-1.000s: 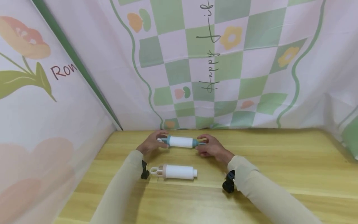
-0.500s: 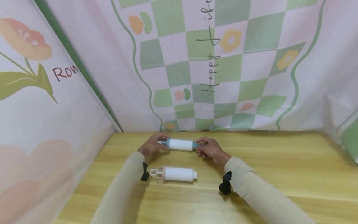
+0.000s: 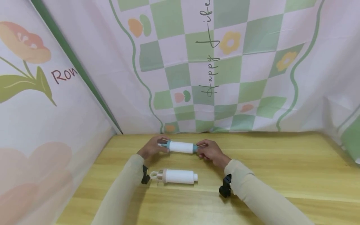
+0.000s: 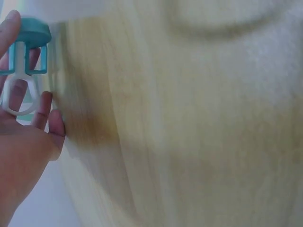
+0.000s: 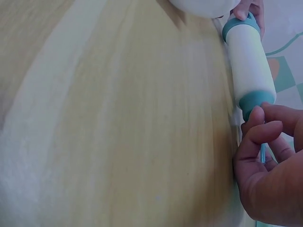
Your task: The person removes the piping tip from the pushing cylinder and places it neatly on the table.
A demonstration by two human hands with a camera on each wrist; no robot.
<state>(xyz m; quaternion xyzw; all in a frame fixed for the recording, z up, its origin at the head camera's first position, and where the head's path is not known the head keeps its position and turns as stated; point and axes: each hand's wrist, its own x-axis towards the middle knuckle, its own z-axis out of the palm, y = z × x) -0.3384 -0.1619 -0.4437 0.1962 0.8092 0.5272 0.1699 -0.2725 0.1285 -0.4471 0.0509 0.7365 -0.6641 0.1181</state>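
Observation:
A syringe-shaped white tube with teal ends (image 3: 181,147) lies crosswise near the back of the table. My left hand (image 3: 154,146) grips its left end; in the left wrist view the thumb and fingers are around the teal collar (image 4: 34,32), beside a white ring handle (image 4: 20,97). With my right hand (image 3: 211,152) I pinch its narrow teal tip (image 5: 255,100), where a thin teal strip (image 5: 263,152) passes between the fingers. The fingers partly hide both ends. A second white tube (image 3: 180,176), with a pale pink collar and a ring handle, lies nearer to me, touched by neither hand.
A light wooden table (image 3: 270,178) carries both tubes. Just behind the hands hangs a checked cloth (image 3: 202,103) meeting the table's back edge, and a flowered cloth (image 3: 70,125) closes off the left side. Black wrist cameras (image 3: 226,186) are on both sleeves.
My right hand has moved slightly left, closing in on the tube's teal tip, which its fingers now cover more. The left hand stays at the collar. The nearer tube has not moved.

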